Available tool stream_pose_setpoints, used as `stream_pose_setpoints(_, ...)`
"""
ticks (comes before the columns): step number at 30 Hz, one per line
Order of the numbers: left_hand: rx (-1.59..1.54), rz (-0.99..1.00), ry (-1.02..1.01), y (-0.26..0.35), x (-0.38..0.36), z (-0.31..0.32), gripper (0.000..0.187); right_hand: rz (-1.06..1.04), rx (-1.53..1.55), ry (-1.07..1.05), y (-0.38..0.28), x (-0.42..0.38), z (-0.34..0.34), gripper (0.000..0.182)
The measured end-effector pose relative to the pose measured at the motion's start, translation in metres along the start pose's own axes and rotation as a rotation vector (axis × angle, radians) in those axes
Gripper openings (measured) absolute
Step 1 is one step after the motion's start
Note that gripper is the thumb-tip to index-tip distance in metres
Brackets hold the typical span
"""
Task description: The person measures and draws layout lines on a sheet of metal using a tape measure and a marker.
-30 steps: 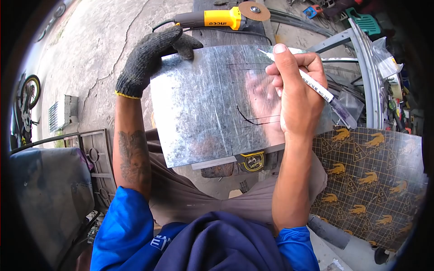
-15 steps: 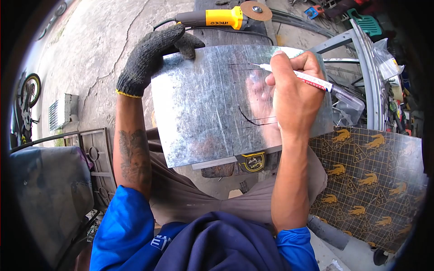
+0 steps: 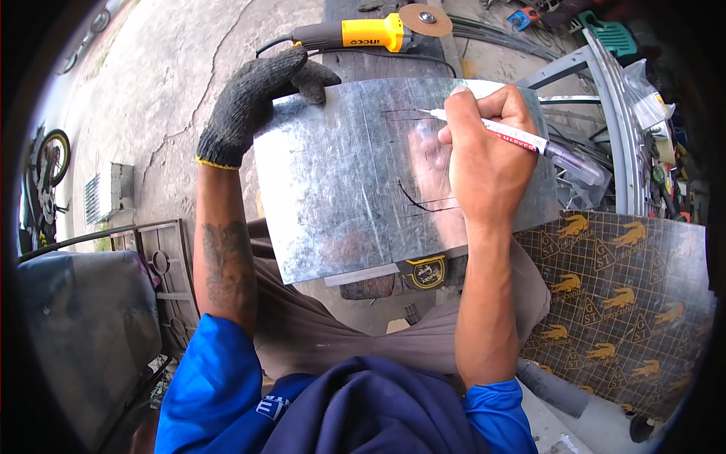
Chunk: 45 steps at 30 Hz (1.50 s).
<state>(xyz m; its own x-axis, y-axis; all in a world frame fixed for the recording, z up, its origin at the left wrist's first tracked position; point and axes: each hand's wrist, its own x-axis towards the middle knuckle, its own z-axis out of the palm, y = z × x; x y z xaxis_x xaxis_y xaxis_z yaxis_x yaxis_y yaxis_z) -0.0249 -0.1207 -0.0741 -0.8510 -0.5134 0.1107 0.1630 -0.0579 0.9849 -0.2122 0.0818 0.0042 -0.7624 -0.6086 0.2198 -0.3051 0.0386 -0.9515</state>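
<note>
gloved left hand point(image 3: 255, 106) at metal sheet point(image 3: 363, 181), hidden grip unclear, right hand point(image 3: 491, 155) pinching marker point(image 3: 516, 137)

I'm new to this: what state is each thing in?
Marker, uncapped
Right hand, bare, closed around the marker
Metal sheet, marked with dark lines
Left hand, gloved, at the sheet's corner
Angle grinder, lying down, disc fitted, apparently not spinning
Tape measure, unclear whether extended

marker point(image 3: 516, 137) partly hidden, left sleeve point(image 3: 206, 378) cropped
</note>
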Motion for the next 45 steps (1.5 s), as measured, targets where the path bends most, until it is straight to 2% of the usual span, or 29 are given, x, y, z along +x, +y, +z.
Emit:
stream_pose_setpoints(7,0.009,-0.010,0.059,0.0025,-0.0001,0.0043,0.057,-0.028,-0.049,0.027,0.0053,0.0004,-0.0003,0.032)
stream_pose_setpoints(17,0.065,0.015,0.027,0.0006,0.0011,0.0023,0.054,-0.014,-0.023,0.012,0.0022,-0.0008,0.0012,0.032)
stream_pose_setpoints(21,-0.018,-0.012,0.032,0.0026,0.0008,0.0027,0.056,-0.009,-0.033,0.011,0.0063,0.0004,0.0005,0.032)
stream_pose_setpoints(23,-0.007,-0.007,0.033,0.0034,0.0008,0.0033,0.056,-0.108,-0.073,0.012,0.0095,0.0014,0.0011,0.032)
stream_pose_setpoints(26,-0.008,-0.031,0.052,0.0050,0.0008,0.0058,0.056,0.005,-0.037,0.018,0.0031,-0.0009,0.0006,0.031)
stream_pose_setpoints(31,0.027,0.052,0.012,-0.0022,0.0017,0.0018,0.057,-0.007,-0.037,0.006,0.0046,-0.0009,0.0011,0.031)
stream_pose_setpoints(33,0.061,0.057,0.003,-0.0038,0.0026,-0.0005,0.057,0.025,-0.010,0.015,0.0046,-0.0010,0.0010,0.031)
stream_pose_setpoints(35,0.095,0.062,-0.002,-0.0045,0.0012,-0.0016,0.056,-0.046,-0.089,0.005,0.0061,-0.0007,0.0009,0.031)
stream_pose_setpoints(38,0.046,0.028,0.012,-0.0006,0.0013,0.0009,0.054,0.011,0.000,0.004,0.0052,-0.0013,0.0008,0.031)
stream_pose_setpoints(41,0.044,0.032,0.017,-0.0011,0.0009,0.0006,0.053,-0.059,-0.077,0.021,0.0058,-0.0007,0.0021,0.031)
stream_pose_setpoints(45,0.005,0.035,0.014,-0.0008,0.0019,-0.0009,0.050,-0.020,-0.040,0.005,0.0049,-0.0005,0.0013,0.031)
